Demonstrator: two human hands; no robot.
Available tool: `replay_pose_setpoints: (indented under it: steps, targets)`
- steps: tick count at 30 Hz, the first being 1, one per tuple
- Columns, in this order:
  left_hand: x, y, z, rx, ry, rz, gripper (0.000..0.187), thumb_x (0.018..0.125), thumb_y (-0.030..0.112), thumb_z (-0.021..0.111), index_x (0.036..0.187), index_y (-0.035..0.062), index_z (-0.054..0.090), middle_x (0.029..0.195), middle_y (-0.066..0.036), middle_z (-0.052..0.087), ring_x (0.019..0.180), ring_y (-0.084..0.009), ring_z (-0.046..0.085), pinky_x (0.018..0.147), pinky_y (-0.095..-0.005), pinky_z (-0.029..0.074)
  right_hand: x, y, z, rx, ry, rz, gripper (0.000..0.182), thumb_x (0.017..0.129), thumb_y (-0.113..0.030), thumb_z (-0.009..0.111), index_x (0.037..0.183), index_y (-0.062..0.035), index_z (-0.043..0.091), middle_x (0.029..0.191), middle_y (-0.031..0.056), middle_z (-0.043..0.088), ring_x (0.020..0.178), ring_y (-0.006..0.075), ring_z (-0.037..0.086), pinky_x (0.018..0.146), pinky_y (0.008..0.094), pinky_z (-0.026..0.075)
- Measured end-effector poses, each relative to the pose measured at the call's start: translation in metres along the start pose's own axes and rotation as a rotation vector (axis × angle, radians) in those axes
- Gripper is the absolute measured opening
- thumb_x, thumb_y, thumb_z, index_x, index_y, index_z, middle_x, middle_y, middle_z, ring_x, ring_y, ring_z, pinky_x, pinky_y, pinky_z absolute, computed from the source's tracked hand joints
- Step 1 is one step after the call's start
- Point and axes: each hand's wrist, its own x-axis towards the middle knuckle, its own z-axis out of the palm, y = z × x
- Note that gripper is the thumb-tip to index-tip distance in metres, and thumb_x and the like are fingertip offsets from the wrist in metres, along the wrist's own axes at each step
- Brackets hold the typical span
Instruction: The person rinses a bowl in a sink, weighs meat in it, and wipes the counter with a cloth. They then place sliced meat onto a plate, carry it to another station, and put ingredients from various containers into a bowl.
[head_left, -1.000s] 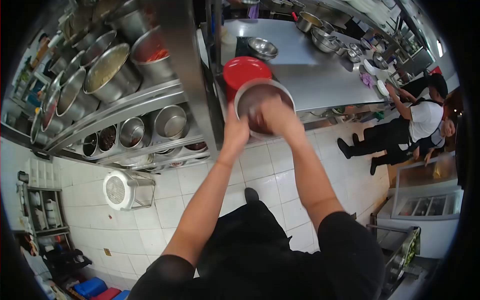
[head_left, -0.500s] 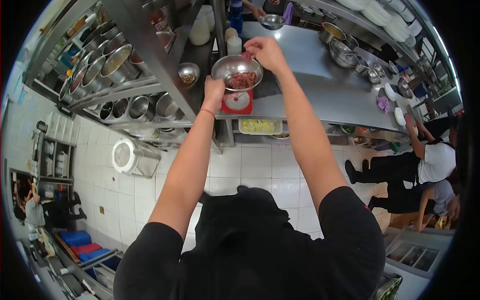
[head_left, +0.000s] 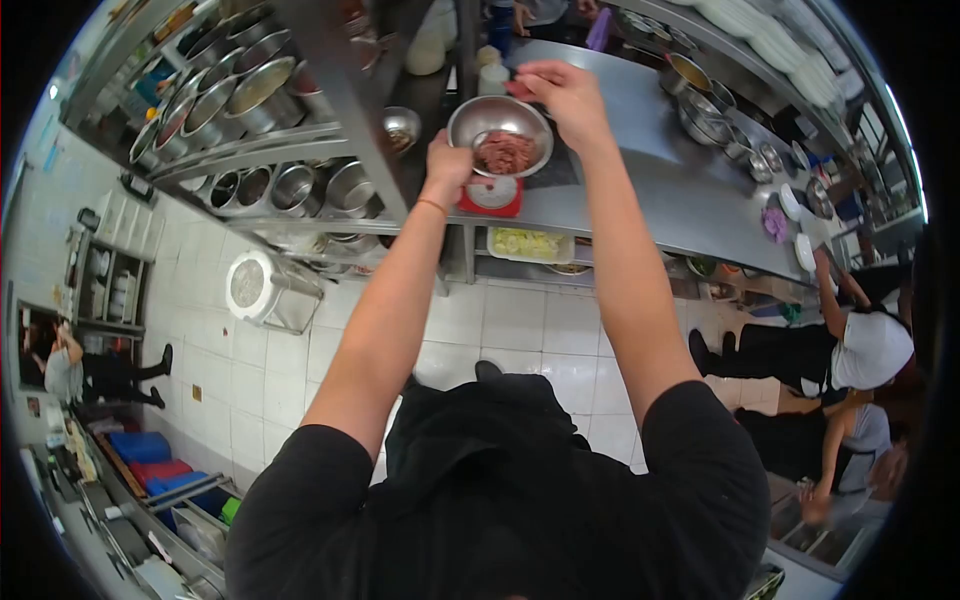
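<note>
The left hand (head_left: 447, 163) was closed on the near rim of a metal bowl (head_left: 500, 135), with the fingers curled over the edge. The bowl stood on a small red scale (head_left: 490, 195), whose white dial showed just below the bowl, at the front of the steel surface (head_left: 660, 190). Inside the bowl lay a heap of red minced meat (head_left: 505, 153). The right hand (head_left: 563, 92) was above the far rim of the bowl, with the fingertips pinched together on a small red piece, probably meat, though it was too small to tell surely. To the left of the left hand hung rows of steel pots (head_left: 255, 95) on a rack. Under the surface, below both hands, a tray with pale yellow-green food (head_left: 527, 243) stood on a shelf. Far to the right, two other persons (head_left: 850, 370) were bending low over the white tiled floor (head_left: 520, 320).
</note>
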Motion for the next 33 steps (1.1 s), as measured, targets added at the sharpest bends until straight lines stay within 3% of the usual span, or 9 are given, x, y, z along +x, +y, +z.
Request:
replay_pose_setpoints:
  steps: [3,8,10,13,15,19,23,27,33]
  targets:
    - [-0.008,-0.036,-0.029,0.284,0.139,0.338,0.047,0.076,-0.003,0.048,0.122,-0.0041,0.052,0.107,-0.017,0.062,0.085,-0.0253,0.067,0.062,-0.0371,0.059,-0.047,0.008,0.023,0.023,-0.059,0.149,0.012,0.090,-0.002,0.063,0.100,0.0041,0.066,0.091,0.0110,0.070,0.082,0.0173,0.067,0.073,0.0286,0.055]
    - [-0.101,-0.093,-0.153,0.064,-0.302,-0.287,0.046,0.078,0.000,0.049,0.124,-0.0026,0.053,0.100,-0.013,0.067,0.083,-0.0162,0.066,0.061,-0.0323,0.057,-0.152,0.097,0.112,-0.257,-0.454,0.677,0.009,0.089,-0.004,0.063,0.096,0.0004,0.067,0.081,0.0085,0.070,0.076,0.0143,0.066,0.069,0.0283,0.054]
    - [-0.120,-0.134,-0.209,-0.067,-0.144,-0.473,0.040,0.080,0.002,0.049,0.120,-0.0032,0.055,0.099,-0.015,0.066,0.082,-0.0259,0.068,0.053,-0.0380,0.061,-0.191,0.174,0.168,-0.462,-0.508,0.619,0.014,0.085,-0.002,0.062,0.096,0.0000,0.070,0.079,0.0110,0.071,0.074,0.0214,0.068,0.069,0.0326,0.053]
    - [-0.107,-0.180,-0.283,-0.046,0.085,-0.569,0.039,0.082,0.002,0.048,0.120,-0.0046,0.054,0.104,-0.020,0.064,0.083,-0.0372,0.069,0.048,-0.0426,0.063,-0.197,0.274,0.237,-0.892,-0.450,-0.160,0.021,0.083,0.000,0.057,0.101,-0.0025,0.068,0.091,0.0162,0.070,0.081,0.0369,0.067,0.075,0.0403,0.053]
    - [-0.087,-0.213,-0.333,-0.011,0.186,-0.561,0.041,0.082,0.001,0.048,0.123,-0.0053,0.052,0.107,-0.022,0.063,0.085,-0.0400,0.069,0.048,-0.0432,0.063,-0.185,0.338,0.254,-1.181,-0.365,-0.223,0.020,0.086,-0.004,0.052,0.100,-0.0032,0.067,0.088,0.0164,0.069,0.081,0.0413,0.064,0.077,0.0446,0.051]
    - [-0.052,-0.248,-0.412,0.165,0.186,-0.550,0.053,0.081,-0.003,0.043,0.134,-0.0039,0.044,0.118,-0.029,0.058,0.089,-0.0443,0.067,0.050,-0.0461,0.063,-0.150,0.428,0.286,-1.340,-0.347,0.330,0.018,0.087,-0.012,0.053,0.095,-0.0042,0.067,0.084,0.0196,0.067,0.074,0.0409,0.063,0.073,0.0483,0.052]
    - [-0.025,-0.322,-0.497,-0.118,0.312,-0.431,0.060,0.083,-0.004,0.039,0.142,0.0028,0.034,0.124,-0.024,0.055,0.090,-0.0425,0.067,0.052,-0.0448,0.064,-0.085,0.464,0.415,-1.491,-0.721,-0.060,0.023,0.086,-0.020,0.055,0.099,-0.0026,0.064,0.092,0.0197,0.066,0.077,0.0367,0.064,0.067,0.0496,0.050]
    - [-0.007,-0.263,-0.545,-0.248,0.430,-0.400,0.065,0.082,-0.007,0.034,0.145,0.0069,0.027,0.126,-0.020,0.054,0.090,-0.0386,0.069,0.056,-0.0442,0.064,-0.047,0.556,0.537,-1.333,-0.705,0.176,0.029,0.089,-0.022,0.054,0.109,-0.0020,0.060,0.104,0.0208,0.063,0.089,0.0351,0.061,0.077,0.0469,0.047]
    - [0.009,-0.252,-0.586,-0.230,0.385,-0.446,0.064,0.080,-0.006,0.034,0.143,0.0077,0.031,0.126,-0.018,0.054,0.091,-0.0393,0.068,0.057,-0.0474,0.064,-0.046,0.553,0.526,-1.308,-0.806,0.361,0.040,0.092,-0.025,0.052,0.125,-0.0011,0.054,0.122,0.0223,0.057,0.108,0.0326,0.057,0.093,0.0429,0.043]
